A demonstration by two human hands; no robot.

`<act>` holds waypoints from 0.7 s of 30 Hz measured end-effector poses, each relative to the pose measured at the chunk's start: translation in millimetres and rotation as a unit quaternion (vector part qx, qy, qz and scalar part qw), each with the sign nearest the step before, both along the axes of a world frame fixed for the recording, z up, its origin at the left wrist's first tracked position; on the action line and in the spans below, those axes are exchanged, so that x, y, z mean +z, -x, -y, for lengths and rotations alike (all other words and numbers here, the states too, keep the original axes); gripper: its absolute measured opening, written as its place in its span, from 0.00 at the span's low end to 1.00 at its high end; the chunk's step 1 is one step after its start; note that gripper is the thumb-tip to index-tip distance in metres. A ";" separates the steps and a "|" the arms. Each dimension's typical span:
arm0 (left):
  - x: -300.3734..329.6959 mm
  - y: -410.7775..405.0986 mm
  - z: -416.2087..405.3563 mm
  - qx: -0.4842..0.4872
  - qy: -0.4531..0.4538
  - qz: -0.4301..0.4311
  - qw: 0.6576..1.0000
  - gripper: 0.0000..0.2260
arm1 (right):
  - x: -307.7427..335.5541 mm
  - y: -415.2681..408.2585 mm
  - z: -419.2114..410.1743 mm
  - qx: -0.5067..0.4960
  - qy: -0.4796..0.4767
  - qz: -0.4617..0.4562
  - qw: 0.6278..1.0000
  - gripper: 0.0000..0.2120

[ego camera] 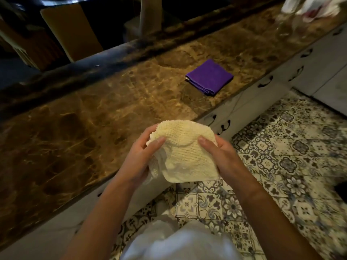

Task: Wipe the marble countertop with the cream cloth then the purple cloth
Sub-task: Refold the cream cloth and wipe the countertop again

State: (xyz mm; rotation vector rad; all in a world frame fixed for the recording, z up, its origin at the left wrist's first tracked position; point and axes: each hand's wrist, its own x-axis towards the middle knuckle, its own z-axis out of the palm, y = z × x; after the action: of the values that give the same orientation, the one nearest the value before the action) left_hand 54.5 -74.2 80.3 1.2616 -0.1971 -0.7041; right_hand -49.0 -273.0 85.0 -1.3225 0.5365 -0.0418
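A knitted cream cloth (185, 152) is bunched between both hands, held in the air just off the front edge of the brown marble countertop (78, 128). My left hand (139, 158) grips its left side with the thumb on top. My right hand (221, 156) holds its right side the same way. The purple cloth (209, 76) lies folded into a square on the countertop, further along to the right and apart from both hands.
White cabinet fronts with dark handles (264, 82) run below the counter. Patterned tile floor (281, 156) lies at the right. A bundle of white and red fabric (311, 8) sits at the far right end of the counter. A dark raised ledge (93, 66) borders the counter's back.
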 end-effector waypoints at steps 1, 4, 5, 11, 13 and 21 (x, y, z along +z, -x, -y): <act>-3.4 -6.7 4.7 -0.004 -0.002 -0.008 1.000 0.21 | 4.1 -7.6 2.6 -0.001 0.021 0.008 1.000 0.10; -11.0 -29.1 20.5 0.012 -0.028 -0.025 0.999 0.23 | 13.2 -34.7 9.4 -0.010 0.033 0.029 0.999 0.09; -12.4 -37.5 24.9 0.015 -0.040 -0.034 0.998 0.23 | 15.9 -45.4 11.1 -0.012 0.027 0.036 0.999 0.08; -18.0 -73.9 48.2 -0.019 -0.099 -0.073 0.992 0.33 | 29.9 -103.4 22.9 -0.005 0.039 0.087 0.995 0.13; -16.2 -85.2 56.5 -0.011 -0.079 -0.082 0.993 0.33 | 31.3 -118.1 28.5 0.006 0.035 0.092 0.995 0.13; -12.6 -126.4 92.7 0.154 0.009 -0.102 0.983 0.21 | 20.7 -176.0 84.8 0.068 -0.026 0.061 0.995 0.17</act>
State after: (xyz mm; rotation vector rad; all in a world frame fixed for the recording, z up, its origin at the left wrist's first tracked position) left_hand 180.8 -166.9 67.6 1.1616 0.1569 -0.5570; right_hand 127.0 -357.9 105.7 -1.2933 0.3406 0.0045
